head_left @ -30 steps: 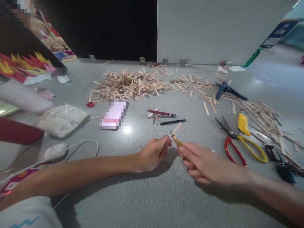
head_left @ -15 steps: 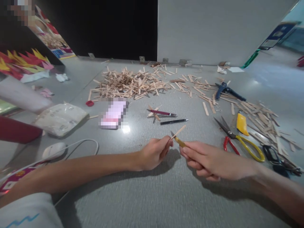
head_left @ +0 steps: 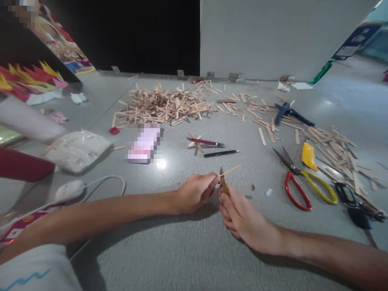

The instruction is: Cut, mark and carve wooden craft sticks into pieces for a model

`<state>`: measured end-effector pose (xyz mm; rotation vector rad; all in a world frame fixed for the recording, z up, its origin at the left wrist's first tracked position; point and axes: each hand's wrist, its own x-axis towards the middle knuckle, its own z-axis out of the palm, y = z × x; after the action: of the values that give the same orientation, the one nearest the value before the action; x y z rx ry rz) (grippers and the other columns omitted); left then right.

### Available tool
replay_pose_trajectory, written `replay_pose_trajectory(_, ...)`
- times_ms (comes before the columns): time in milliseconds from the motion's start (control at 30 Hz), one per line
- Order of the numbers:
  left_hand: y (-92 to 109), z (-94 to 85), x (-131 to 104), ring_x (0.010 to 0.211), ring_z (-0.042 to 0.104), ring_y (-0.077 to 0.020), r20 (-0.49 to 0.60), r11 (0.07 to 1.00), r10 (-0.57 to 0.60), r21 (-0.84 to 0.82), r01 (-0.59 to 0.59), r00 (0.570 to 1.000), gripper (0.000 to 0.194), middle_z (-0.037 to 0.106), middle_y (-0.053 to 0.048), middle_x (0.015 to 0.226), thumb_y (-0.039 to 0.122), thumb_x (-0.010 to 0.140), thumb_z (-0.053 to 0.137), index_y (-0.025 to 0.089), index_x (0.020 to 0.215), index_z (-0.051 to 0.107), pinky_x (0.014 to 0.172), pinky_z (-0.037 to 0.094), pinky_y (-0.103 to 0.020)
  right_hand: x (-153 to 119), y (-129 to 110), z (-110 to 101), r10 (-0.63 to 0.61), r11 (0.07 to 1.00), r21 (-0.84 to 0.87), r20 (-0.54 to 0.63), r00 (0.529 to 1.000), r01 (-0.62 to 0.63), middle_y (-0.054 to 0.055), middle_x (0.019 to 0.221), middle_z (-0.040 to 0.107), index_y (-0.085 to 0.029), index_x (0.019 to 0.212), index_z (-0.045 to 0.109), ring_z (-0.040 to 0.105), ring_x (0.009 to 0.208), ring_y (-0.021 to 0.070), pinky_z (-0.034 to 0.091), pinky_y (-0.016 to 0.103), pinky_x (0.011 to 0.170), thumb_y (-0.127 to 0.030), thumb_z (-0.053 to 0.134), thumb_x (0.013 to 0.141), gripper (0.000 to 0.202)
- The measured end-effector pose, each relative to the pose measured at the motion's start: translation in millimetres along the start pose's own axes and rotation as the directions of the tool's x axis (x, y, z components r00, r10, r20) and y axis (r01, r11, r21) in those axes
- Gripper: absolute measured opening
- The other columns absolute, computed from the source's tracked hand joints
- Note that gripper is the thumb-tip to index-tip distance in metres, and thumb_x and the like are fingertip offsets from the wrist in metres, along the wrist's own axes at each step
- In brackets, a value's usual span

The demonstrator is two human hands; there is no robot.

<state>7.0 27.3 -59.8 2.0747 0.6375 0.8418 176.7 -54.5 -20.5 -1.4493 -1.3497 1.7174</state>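
Note:
Pinched in my left hand (head_left: 198, 192) is one end of a thin wooden stick (head_left: 233, 169), its free end pointing up and to the right. My right hand (head_left: 242, 218) is closed around a yellow craft knife (head_left: 224, 185). The knife's blade points up and lies against the stick just beyond my left fingertips. Beyond both hands lie a black pen (head_left: 221, 153) and a dark red pen-like tool (head_left: 207, 142), the latter resting on a few crossed sticks (head_left: 197, 146).
A heap of wooden sticks (head_left: 166, 107) lies at the back. To the right are scissors (head_left: 298, 171) with red and yellow handles, a yellow cutter (head_left: 308, 155) and dark blue pliers (head_left: 285, 113). At left are a phone (head_left: 145, 144), a plastic packet (head_left: 79, 151) and a white mouse (head_left: 70, 190).
My right hand has swung lower and nearer to me, turning the knife more upright against the stick. The stick tilts flatter now. My left hand has barely moved.

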Motion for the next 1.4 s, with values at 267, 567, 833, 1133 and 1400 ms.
replay_pose_trajectory(267,6.5,-6.4,9.4,0.063,0.06,-0.0131,-0.153,0.978,-0.116,-0.193,0.086,0.981,0.06,0.069,-0.003,0.079,0.066,0.112,0.039,0.015,0.119,0.07,0.063,0.054,-0.026,6.0,-23.6,-38.8,-0.464,0.642,-0.697,-0.022,0.886,0.319,0.001,0.074,0.062,-0.024,0.089,0.056,0.058,0.064,0.0184,0.043,0.031,0.06,-0.034,0.033,0.113,0.034)
replay_pose_trajectory(567,42.4,-13.1,10.5,0.058,0.071,-0.0133,0.163,0.482,-0.344,-0.815,0.322,0.925,0.062,0.079,-0.005,0.086,0.056,0.091,0.084,0.017,0.134,0.062,0.056,0.06,-0.024,-19.4,-49.0,-61.0,-0.808,-0.159,-0.981,0.195,0.557,0.114,0.008,0.075,0.063,-0.002,0.123,0.073,0.064,0.06,0.0209,0.048,0.032,0.055,-0.029,0.031,0.118,0.05)
replay_pose_trajectory(833,63.3,-9.4,6.1,0.062,0.079,-0.0171,0.226,0.355,-0.419,-0.851,0.388,0.879,0.059,0.081,-0.004,0.085,0.045,0.083,0.094,0.019,0.126,0.063,0.05,0.059,-0.02,-26.7,-45.4,-59.9,-0.798,-0.073,-0.963,0.213,0.563,0.26,0.007,0.075,0.073,-0.012,0.093,0.073,0.064,0.051,0.0161,0.046,0.032,0.049,-0.023,0.034,0.118,0.048)
replay_pose_trajectory(1133,70.7,-8.3,0.8,0.06,0.078,-0.0179,0.202,0.431,-0.499,-0.786,0.444,0.843,0.057,0.077,-0.001,0.073,0.035,0.084,0.092,0.018,0.132,0.067,0.046,0.056,-0.017,-12.6,-40.2,-59.7,-0.778,0.208,-0.849,0.157,0.608,0.485,0.005,0.083,0.076,-0.017,0.095,0.068,0.074,0.069,0.016,0.053,0.027,0.063,-0.019,0.043,0.115,0.032)
replay_pose_trajectory(1400,74.3,-6.6,-6.2,0.055,0.073,-0.0142,0.192,0.504,-0.495,-0.731,0.46,0.848,0.054,0.073,0.002,0.066,0.025,0.082,0.089,0.018,0.132,0.07,0.045,0.053,-0.015,-7.9,-36.4,-55.1,-0.679,0.454,-0.719,0.104,0.726,0.527,0.001,0.079,0.074,-0.021,0.092,0.066,0.071,0.067,0.0139,0.054,0.023,0.063,-0.013,0.05,0.106,0.022)
